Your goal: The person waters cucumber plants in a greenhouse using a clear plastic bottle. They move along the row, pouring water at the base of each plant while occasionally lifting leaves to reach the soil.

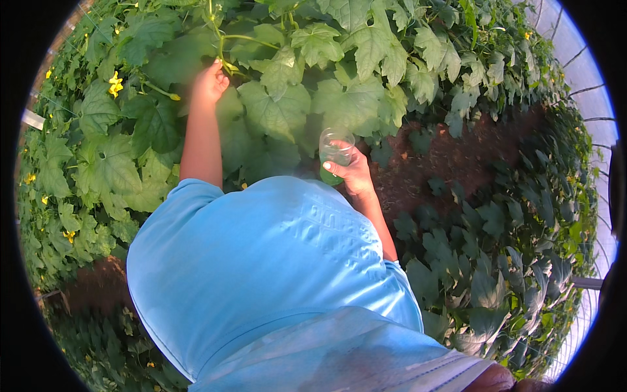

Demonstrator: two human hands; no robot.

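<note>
My left hand (210, 84) is raised among the leaves of a climbing gourd vine, its curled fingers pinching at a thin green vine stem (221, 45). What lies inside those fingers is partly hidden. In my right hand (356, 172) is a clear plastic cup (337, 142), held close to my chest and tilted slightly. Something green shows through its lower part; I cannot tell if it is contents or foliage behind. Left of my left wrist, a slender young fruit (161, 91) with a yellowish tip sticks out from the vine.
Broad lobed leaves (277, 110) form a dense wall before me. A yellow flower (115, 85) opens at the left. Bare brown soil (441, 161) runs between this row and another row of vines (455, 264) at the right. Pale greenhouse film (583, 68) curves beyond.
</note>
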